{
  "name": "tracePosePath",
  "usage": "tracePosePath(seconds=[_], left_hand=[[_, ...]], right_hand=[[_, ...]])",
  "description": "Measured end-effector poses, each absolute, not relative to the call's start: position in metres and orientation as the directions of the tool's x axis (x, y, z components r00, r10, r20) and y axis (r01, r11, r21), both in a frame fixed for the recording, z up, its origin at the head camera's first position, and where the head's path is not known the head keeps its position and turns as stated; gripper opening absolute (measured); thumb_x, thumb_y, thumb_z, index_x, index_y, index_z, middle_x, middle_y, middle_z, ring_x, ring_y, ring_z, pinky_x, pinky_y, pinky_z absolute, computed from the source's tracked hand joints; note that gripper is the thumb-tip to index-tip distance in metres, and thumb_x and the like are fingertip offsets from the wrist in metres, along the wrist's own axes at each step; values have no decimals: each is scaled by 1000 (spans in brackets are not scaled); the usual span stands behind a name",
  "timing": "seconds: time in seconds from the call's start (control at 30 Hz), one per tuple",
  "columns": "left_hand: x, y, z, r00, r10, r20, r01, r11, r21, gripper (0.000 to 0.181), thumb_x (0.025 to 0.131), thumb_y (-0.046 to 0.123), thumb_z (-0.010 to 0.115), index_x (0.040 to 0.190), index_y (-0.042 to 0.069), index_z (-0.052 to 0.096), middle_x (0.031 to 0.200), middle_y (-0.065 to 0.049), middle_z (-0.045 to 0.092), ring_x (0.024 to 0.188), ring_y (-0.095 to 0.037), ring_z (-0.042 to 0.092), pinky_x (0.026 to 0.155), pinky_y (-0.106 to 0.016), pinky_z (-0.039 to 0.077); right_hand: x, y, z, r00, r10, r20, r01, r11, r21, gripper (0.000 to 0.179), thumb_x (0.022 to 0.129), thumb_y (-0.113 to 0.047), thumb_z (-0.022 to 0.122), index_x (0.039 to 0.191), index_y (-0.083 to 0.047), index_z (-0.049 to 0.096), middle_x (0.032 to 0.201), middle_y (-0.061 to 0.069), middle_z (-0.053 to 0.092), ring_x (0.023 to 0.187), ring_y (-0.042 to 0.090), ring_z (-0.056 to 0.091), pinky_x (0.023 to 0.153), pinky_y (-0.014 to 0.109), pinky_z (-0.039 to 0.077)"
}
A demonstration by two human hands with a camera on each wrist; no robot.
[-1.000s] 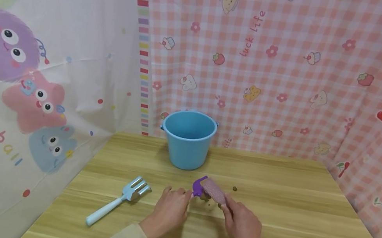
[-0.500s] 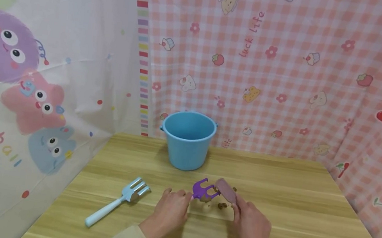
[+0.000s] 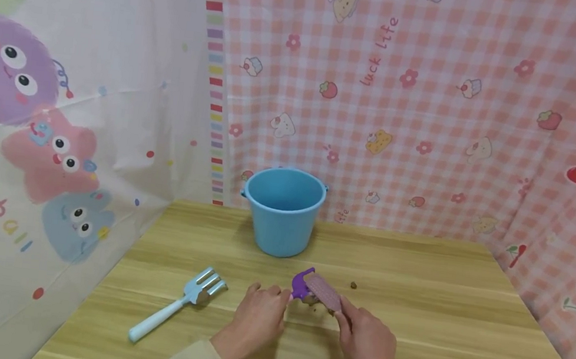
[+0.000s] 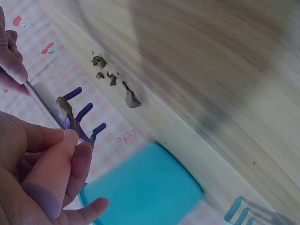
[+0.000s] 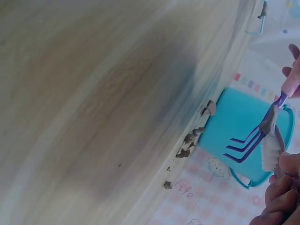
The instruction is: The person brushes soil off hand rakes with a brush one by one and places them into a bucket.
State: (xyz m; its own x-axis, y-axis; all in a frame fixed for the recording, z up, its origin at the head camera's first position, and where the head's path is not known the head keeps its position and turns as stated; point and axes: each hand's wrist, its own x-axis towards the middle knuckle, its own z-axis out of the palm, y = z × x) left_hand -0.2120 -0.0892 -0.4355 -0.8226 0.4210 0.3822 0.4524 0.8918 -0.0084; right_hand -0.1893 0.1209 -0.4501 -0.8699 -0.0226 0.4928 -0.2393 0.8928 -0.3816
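My left hand (image 3: 258, 313) grips the pink handle (image 4: 51, 173) of a small toy rake with a purple three-tined head (image 3: 299, 286). Brown mud (image 4: 64, 108) clings to the base of the tines. In my right hand (image 3: 371, 342) is a pinkish brush (image 3: 325, 292), laid across the rake head and covering most of its tines in the head view. White bristles (image 5: 270, 151) show against the rake in the right wrist view. Brown clumps (image 4: 132, 98) lie on the table below the tools.
A light blue bucket (image 3: 283, 232) stands at the back of the wooden table (image 3: 438, 315). To the left lies a light blue toy fork (image 3: 169, 309) with mud on its head. One small crumb (image 3: 353, 285) sits right of the brush. Printed cloths hang behind and beside the table.
The brush moved right, off toward the tine tips, then back left over the rake head. The left hand and rake stay nearly still.
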Motion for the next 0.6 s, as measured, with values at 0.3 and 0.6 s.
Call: tracePosePath(seconds=[0.3, 0.6], left_hand=[[-209, -89, -436, -811, 432, 394, 463, 886, -17, 18, 87, 13, 70, 103, 6, 70, 83, -7, 68, 70, -22, 66, 86, -52, 51], [-212, -89, -436, -834, 408, 372, 442, 897, 5, 15, 88, 13, 69, 101, 6, 71, 82, -7, 68, 71, -22, 66, 86, -51, 52]], right_hand=[[-193, 128, -453, -889, -10, 457, -209, 898, -387, 31, 89, -24, 74, 119, -15, 73, 70, 1, 64, 52, 16, 49, 43, 35, 38], [-189, 120, -452, -803, -91, 589, -330, 891, -313, 32, 86, -23, 76, 117, -15, 74, 66, -5, 58, 47, 13, 43, 40, 32, 34]])
